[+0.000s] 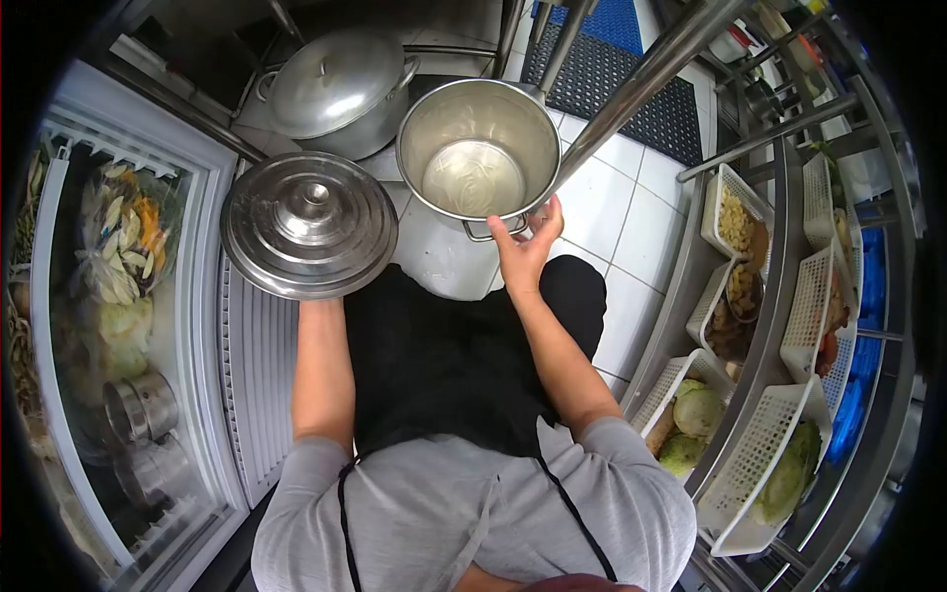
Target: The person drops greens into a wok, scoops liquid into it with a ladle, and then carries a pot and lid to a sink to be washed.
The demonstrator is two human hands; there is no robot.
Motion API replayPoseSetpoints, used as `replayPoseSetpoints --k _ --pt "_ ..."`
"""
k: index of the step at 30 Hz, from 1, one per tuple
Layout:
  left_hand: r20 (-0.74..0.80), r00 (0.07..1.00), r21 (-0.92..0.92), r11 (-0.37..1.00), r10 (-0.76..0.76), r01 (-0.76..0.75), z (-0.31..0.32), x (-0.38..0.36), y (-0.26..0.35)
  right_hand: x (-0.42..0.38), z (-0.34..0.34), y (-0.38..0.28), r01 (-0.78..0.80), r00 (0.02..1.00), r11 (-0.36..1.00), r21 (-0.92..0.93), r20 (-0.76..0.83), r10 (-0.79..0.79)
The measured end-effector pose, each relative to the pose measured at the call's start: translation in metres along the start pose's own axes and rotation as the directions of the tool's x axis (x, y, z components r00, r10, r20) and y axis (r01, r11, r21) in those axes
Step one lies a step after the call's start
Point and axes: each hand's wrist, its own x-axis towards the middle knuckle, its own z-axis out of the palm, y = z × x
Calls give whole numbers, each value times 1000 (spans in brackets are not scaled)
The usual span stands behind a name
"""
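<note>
My right hand [526, 245] grips the near handle of an open steel pot [478, 148] that stands on the white tiled floor; the pot holds a little pale liquid at the bottom. A round steel lid [309, 225] is held up to the left of the pot. My left hand is hidden beneath it, with only the forearm showing below. I wear a grey shirt and a black apron.
A second, lidded steel pot [338, 89] sits behind the open one. A glass-door fridge [118, 326] with vegetables and steel containers is at left. A steel rack [779, 326] at right carries white baskets [764, 464] of cabbage and other produce. Blue mats lie farther back.
</note>
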Motion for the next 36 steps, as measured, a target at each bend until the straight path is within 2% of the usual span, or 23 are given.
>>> replayPoseSetpoints --k 1,2,3,6,9,12,14,15,17,18,19,21,24,27,31,33,35,36 --pt "0 1000 -7 1000 1 -1 0 -1 0 5 -5 -6 178 983 958 -224 79 -164" --pt "-1 1000 -13 1000 -2 2 -1 -2 0 10 -8 -12 355 934 836 -418 192 -301" --pt "-1 1000 -19 1000 -2 2 -1 -2 0 16 -11 -14 516 857 645 -564 327 -399" --pt "-4 1000 -38 999 -6 6 -2 -5 -1 30 -15 -5 636 765 561 -530 527 -370" --pt "-9 1000 -53 999 0 0 -3 -8 0 29 -18 -11 683 730 407 -607 587 -351" --pt "-7 1000 -71 997 -4 3 0 -10 0 34 -20 -7 615 785 605 -506 460 -415" --pt "2 999 -39 998 42 -42 1 -14 4 39 -24 3 571 819 628 -530 428 -383" --pt "7 997 -1 997 79 -79 0 -17 7 41 -22 6 554 829 642 -530 421 -367" --pt "61 976 174 961 208 -215 -9 -17 12 47 -21 7 460 844 777 -430 484 -231" --pt "82 975 163 963 205 -216 -10 -18 15 51 -22 9 578 788 693 -430 514 -338" --pt "43 971 195 952 234 -238 -10 -18 16 55 -24 11 613 756 697 -372 532 -381" --pt "15 964 212 942 264 -261 5 -26 16 58 -24 -10 750 654 532 -393 561 -508" --pt "32 954 327 899 299 -292 -5 -24 19 55 -22 -1 650 734 686 -327 506 -454" --pt "2 963 229 937 270 -263 -3 -25 18 57 -25 3 597 770 719 -357 508 -386" --pt "125 906 534 742 404 -405 -8 -21 11 67 -28 26 602 763 733 -318 499 -410" --pt "55 939 418 846 340 -331 -5 -17 -2 67 -30 27 632 738 709 -314 523 -426" --pt "-17 960 309 915 279 -261 -5 -21 1 68 -26 26 658 723 710 -252 475 -501" --pt "-58 966 258 938 253 -230 -7 -22 6 66 -26 24 640 737 722 -264 478 -478"
